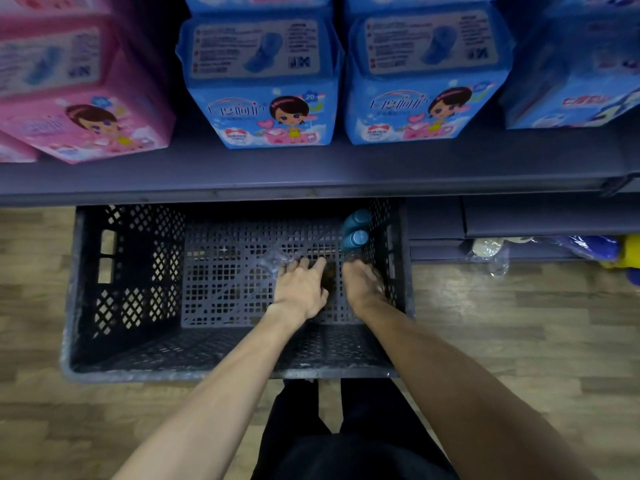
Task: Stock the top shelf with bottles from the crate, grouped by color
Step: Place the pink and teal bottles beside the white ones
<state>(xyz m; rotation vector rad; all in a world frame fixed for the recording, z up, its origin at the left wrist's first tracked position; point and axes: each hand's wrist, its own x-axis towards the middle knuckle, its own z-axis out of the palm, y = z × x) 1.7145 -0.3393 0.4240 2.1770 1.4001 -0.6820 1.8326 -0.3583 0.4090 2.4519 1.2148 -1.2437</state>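
- L hand (300,289): fingers (304,264) spread flat on crate floor, towards the far-right part; a dark brownish item (329,277) shows just beside the thumb side. Cannot tell if it's grasped or only touched.
- R hand (362,280): fingers curled downward, tips hidden; grip state cannot be told. Sits close to crate's right wall, just beside the dark item.
- Dark item: between the two hands, low on crate floor. Prob. a bottle lying down, too shadowed to confirm.
- Blue bottles (355,228): two, upright, caps up, in crate's far-right corner, touching each other; just beyond R hand.
- Handling (est.): rigid plastic, smooth, likely slippery; moderate wt if full. Best hold: round the body below the cap, one per hand.
- Crate (138,271): dark perforated plastic, on wood floor, far edge tucked under shelf lip. Otherwise nearly bare, so stock prob. almost done.
- Shelf (311,174): lowest visible tier, above crate's far edge; holds blue packs (263,81) and pink packs (79,98). Top shelf not in view.
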